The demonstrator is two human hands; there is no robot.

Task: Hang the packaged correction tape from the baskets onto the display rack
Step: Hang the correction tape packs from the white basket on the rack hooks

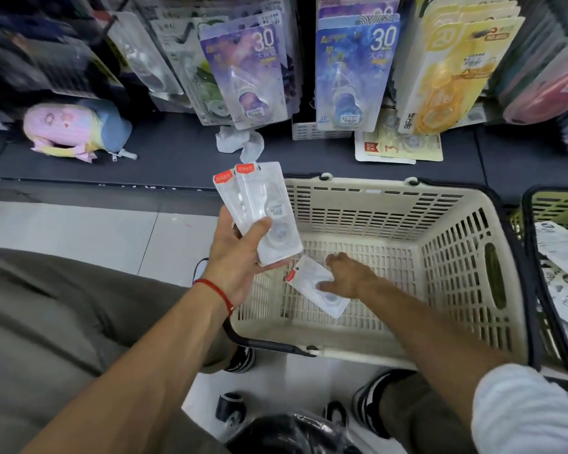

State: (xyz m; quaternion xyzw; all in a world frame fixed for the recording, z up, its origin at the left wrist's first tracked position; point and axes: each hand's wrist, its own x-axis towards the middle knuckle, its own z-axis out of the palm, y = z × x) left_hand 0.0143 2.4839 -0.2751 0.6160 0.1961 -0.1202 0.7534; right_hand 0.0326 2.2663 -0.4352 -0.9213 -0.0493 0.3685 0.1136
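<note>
My left hand (240, 253) grips two clear correction tape packs (263, 208) with red tops, held upright above the left rim of the cream basket (391, 204). My right hand (345, 276) reaches down into that basket and pinches a third clear pack (309, 280) lying tilted on its bottom. The display rack (351, 67) rises beyond the basket, hung with purple, blue and yellow correction tape packs.
A dark shelf base (177, 149) carries a pink pouch (69, 129), crumpled white wrap (240, 142) and a flat card pack (397, 149). A second basket (558, 257) with printed packs stands at the right. My knees and shoes are below on the white tile floor.
</note>
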